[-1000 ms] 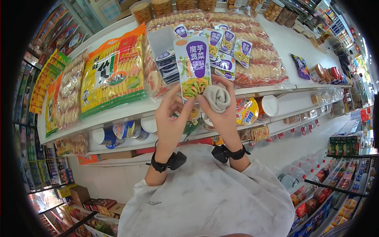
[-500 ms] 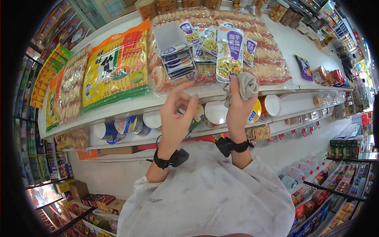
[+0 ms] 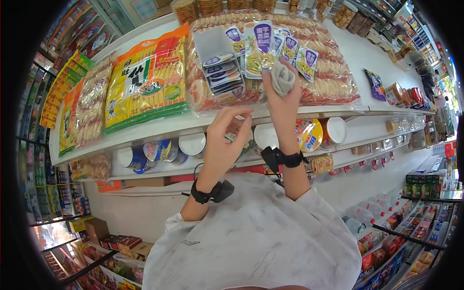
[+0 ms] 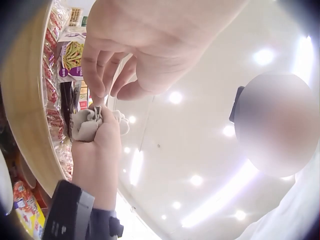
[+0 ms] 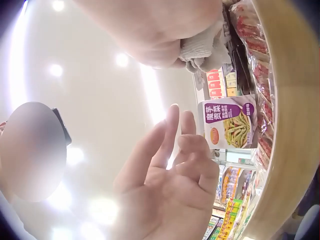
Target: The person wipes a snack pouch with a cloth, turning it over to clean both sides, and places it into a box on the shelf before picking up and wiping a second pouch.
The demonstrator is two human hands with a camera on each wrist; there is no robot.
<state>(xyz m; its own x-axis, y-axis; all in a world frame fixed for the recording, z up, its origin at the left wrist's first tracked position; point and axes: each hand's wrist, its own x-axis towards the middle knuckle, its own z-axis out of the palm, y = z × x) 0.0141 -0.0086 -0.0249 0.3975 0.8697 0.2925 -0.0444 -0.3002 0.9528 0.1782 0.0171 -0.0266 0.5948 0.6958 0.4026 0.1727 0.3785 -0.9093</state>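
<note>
Grey cloth (image 3: 283, 79) in the right, hands (image 3: 230, 129) (image 3: 281, 104) point forward, apart.

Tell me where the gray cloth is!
In the head view, the gray cloth is above and right of the middle, in the right hand, close to the purple-and-white packets.

A shop, most likely a grocery or convenience store. Across the middle of the head view runs a white display shelf (image 3: 365, 54) crowded with sealed snacks: a big yellow snack bag (image 3: 147, 79) at centre left, and many matching purple-labelled packets (image 3: 259, 46) at upper centre. Jars of biscuits (image 3: 211, 8) line the top edge; round food tubs (image 3: 308, 135) sit a tier lower. Packaged goods (image 3: 48, 193) fill racks along the left edge, and bright packets (image 3: 425, 227) stand in rows at lower right. Strip lights (image 4: 215, 198) cross the ceiling in the left wrist view.
</note>
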